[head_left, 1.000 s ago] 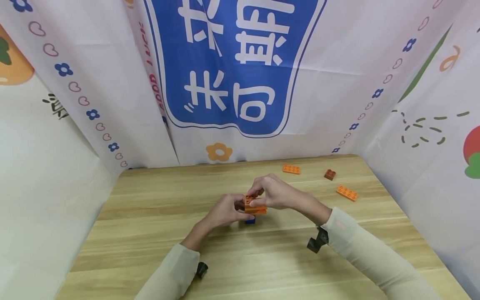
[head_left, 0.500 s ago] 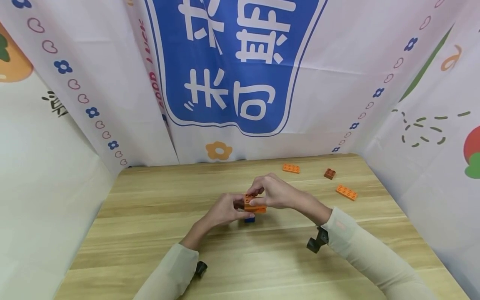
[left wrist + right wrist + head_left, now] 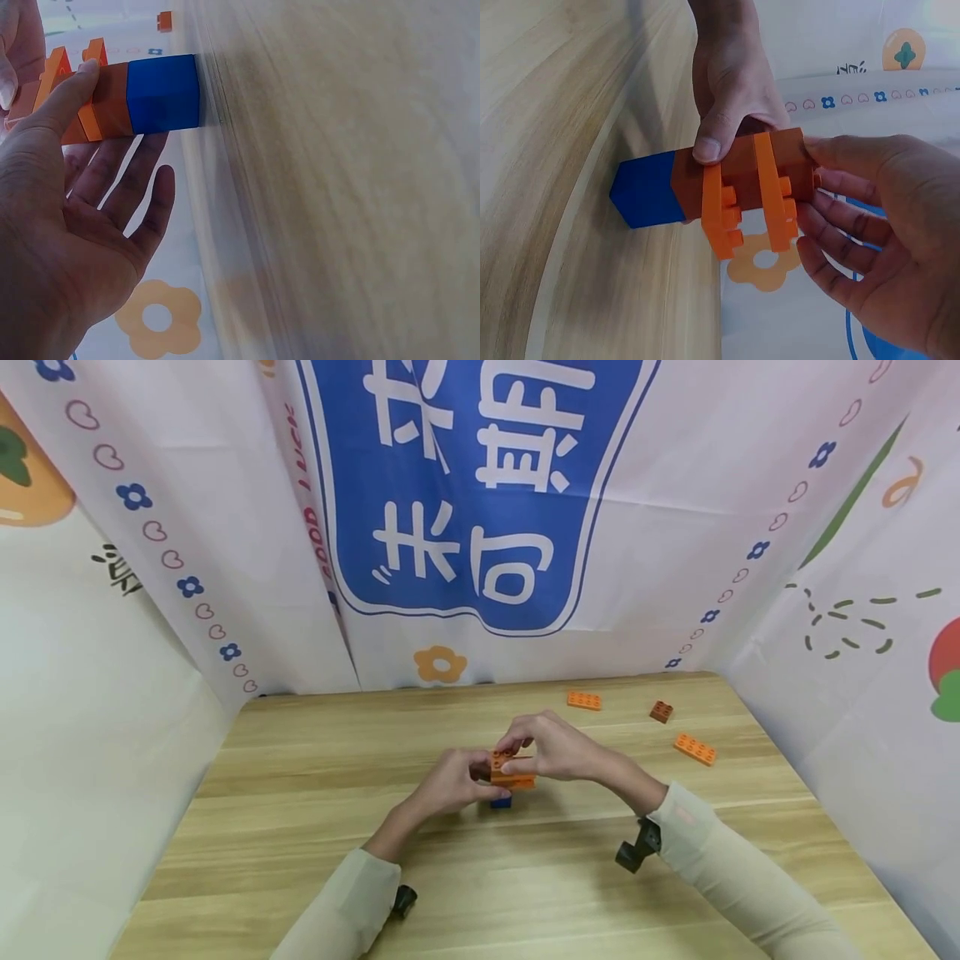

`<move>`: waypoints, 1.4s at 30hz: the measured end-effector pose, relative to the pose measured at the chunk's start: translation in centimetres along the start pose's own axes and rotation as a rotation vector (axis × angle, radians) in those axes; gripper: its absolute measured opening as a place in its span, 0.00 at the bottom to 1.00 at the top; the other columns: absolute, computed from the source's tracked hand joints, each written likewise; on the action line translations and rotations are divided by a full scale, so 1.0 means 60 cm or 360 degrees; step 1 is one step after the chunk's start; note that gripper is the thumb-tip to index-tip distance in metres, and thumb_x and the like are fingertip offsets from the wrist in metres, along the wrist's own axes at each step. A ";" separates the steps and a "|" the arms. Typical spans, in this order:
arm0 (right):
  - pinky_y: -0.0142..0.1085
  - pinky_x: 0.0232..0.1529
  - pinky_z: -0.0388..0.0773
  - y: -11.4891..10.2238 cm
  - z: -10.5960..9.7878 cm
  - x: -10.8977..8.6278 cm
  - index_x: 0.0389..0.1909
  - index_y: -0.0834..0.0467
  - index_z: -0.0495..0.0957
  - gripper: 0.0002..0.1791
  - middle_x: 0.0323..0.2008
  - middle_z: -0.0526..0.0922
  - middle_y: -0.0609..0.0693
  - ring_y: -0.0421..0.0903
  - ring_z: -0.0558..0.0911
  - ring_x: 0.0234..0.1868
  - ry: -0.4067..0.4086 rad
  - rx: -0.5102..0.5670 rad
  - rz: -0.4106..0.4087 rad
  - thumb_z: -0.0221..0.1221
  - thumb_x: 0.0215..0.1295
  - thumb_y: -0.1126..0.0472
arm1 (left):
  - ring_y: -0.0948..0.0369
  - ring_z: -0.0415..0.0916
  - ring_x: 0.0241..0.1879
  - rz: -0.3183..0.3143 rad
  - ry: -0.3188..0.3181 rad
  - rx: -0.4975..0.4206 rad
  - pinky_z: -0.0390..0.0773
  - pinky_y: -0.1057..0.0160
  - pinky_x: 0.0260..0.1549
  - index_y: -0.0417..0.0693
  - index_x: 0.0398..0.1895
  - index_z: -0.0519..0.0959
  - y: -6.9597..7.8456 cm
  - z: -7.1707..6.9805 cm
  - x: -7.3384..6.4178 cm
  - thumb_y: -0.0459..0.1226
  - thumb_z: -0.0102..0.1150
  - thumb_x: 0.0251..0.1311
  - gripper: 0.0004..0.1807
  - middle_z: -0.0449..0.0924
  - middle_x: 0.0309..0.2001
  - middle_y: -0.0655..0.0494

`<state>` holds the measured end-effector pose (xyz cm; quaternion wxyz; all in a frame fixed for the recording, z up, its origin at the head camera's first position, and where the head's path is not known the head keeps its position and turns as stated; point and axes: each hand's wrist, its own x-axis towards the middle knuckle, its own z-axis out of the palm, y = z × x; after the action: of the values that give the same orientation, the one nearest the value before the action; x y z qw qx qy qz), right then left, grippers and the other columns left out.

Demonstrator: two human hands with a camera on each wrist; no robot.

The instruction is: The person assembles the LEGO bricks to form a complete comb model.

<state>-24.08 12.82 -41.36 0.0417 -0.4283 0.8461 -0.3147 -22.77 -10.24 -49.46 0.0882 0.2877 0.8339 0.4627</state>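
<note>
A stack of toy bricks stands on the wooden table, with a blue brick at its base. Brown bricks and two orange plates alternate above it, and the plates jut out to the right. My left hand grips the lower stack, its thumb near the lower orange plate and its fingers partly hidden behind. At the top, my right hand pinches the uppermost brown brick between thumb and fingers. In the left wrist view, the blue brick appears at or just above the table surface.
At the table's back right lie an orange plate, a small brown brick and another orange plate. Printed white cloth walls off the back and both sides of the wooden table.
</note>
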 end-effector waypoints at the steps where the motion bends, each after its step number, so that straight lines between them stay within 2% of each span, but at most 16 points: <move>1: 0.37 0.49 0.85 0.002 0.000 0.000 0.49 0.55 0.91 0.12 0.42 0.89 0.43 0.38 0.86 0.44 -0.0002 0.0000 -0.0013 0.75 0.65 0.59 | 0.64 0.88 0.41 0.0003 -0.0001 0.0001 0.86 0.65 0.41 0.51 0.42 0.88 -0.001 -0.001 0.000 0.42 0.79 0.61 0.11 0.91 0.42 0.58; 4: 0.36 0.49 0.84 0.011 -0.002 -0.001 0.50 0.54 0.90 0.13 0.43 0.90 0.43 0.39 0.86 0.45 0.0000 0.0024 -0.0052 0.73 0.68 0.55 | 0.64 0.88 0.41 -0.0004 -0.0006 0.0008 0.86 0.65 0.41 0.50 0.43 0.88 0.000 -0.003 0.000 0.41 0.79 0.61 0.11 0.91 0.42 0.58; 7: 0.41 0.50 0.85 0.022 -0.006 -0.004 0.49 0.54 0.90 0.14 0.45 0.90 0.44 0.42 0.87 0.45 0.0025 0.0046 -0.0049 0.72 0.68 0.51 | 0.65 0.88 0.40 -0.0027 -0.0007 0.0007 0.86 0.65 0.41 0.50 0.42 0.88 0.000 -0.003 -0.001 0.42 0.79 0.60 0.11 0.91 0.41 0.59; 11: 0.50 0.51 0.85 0.039 -0.013 -0.011 0.50 0.54 0.90 0.14 0.47 0.90 0.47 0.46 0.87 0.47 0.0084 0.0068 0.0005 0.72 0.68 0.52 | 0.65 0.87 0.39 -0.0073 -0.0005 -0.0006 0.86 0.65 0.40 0.49 0.41 0.87 0.002 -0.001 -0.001 0.42 0.80 0.60 0.12 0.90 0.40 0.59; 18: 0.47 0.55 0.84 0.073 -0.026 -0.023 0.52 0.55 0.89 0.15 0.50 0.89 0.46 0.47 0.87 0.52 0.0202 0.0043 0.0085 0.73 0.67 0.54 | 0.65 0.86 0.39 -0.0110 0.0008 -0.0009 0.85 0.65 0.41 0.49 0.40 0.87 0.004 0.002 0.000 0.41 0.81 0.59 0.12 0.89 0.41 0.59; 23: 0.48 0.54 0.84 0.098 -0.037 -0.032 0.52 0.58 0.88 0.17 0.48 0.89 0.48 0.50 0.87 0.49 0.0216 0.0015 0.0122 0.75 0.65 0.57 | 0.66 0.86 0.40 -0.0130 0.0011 0.0015 0.85 0.65 0.41 0.50 0.40 0.87 0.003 0.002 0.000 0.42 0.81 0.58 0.12 0.90 0.41 0.59; 26: 0.48 0.54 0.84 0.115 -0.044 -0.037 0.53 0.58 0.88 0.18 0.49 0.90 0.48 0.50 0.87 0.49 0.0218 -0.0015 0.0161 0.75 0.65 0.56 | 0.65 0.85 0.40 -0.0150 0.0017 0.0018 0.85 0.64 0.42 0.50 0.41 0.87 0.004 0.003 0.000 0.43 0.81 0.58 0.13 0.90 0.41 0.59; 30: 0.49 0.54 0.83 0.140 -0.051 -0.044 0.55 0.58 0.87 0.21 0.51 0.90 0.51 0.55 0.87 0.51 0.0225 -0.0068 0.0208 0.75 0.65 0.54 | 0.65 0.85 0.40 -0.0173 0.0019 0.0023 0.85 0.64 0.42 0.50 0.41 0.87 0.004 0.003 0.000 0.43 0.81 0.58 0.13 0.89 0.41 0.59; 36: 0.51 0.53 0.84 0.171 -0.062 -0.052 0.56 0.61 0.87 0.22 0.53 0.89 0.57 0.55 0.86 0.51 0.0237 -0.0137 0.0309 0.75 0.64 0.55 | 0.65 0.85 0.41 -0.0175 0.0020 0.0012 0.85 0.64 0.42 0.50 0.41 0.87 0.004 0.002 -0.002 0.43 0.81 0.58 0.13 0.89 0.42 0.59; 42: 0.54 0.52 0.84 0.197 -0.068 -0.060 0.55 0.63 0.87 0.23 0.55 0.88 0.60 0.57 0.87 0.52 0.0272 -0.0181 0.0336 0.77 0.63 0.58 | 0.63 0.86 0.41 -0.0156 0.0015 -0.0004 0.85 0.65 0.41 0.49 0.40 0.87 0.003 0.002 -0.002 0.42 0.81 0.58 0.13 0.89 0.42 0.58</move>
<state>-31.43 22.68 -45.54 -0.0219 -0.3102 0.9033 -0.2954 -22.52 -10.14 -49.38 0.1070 0.2442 0.8468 0.4602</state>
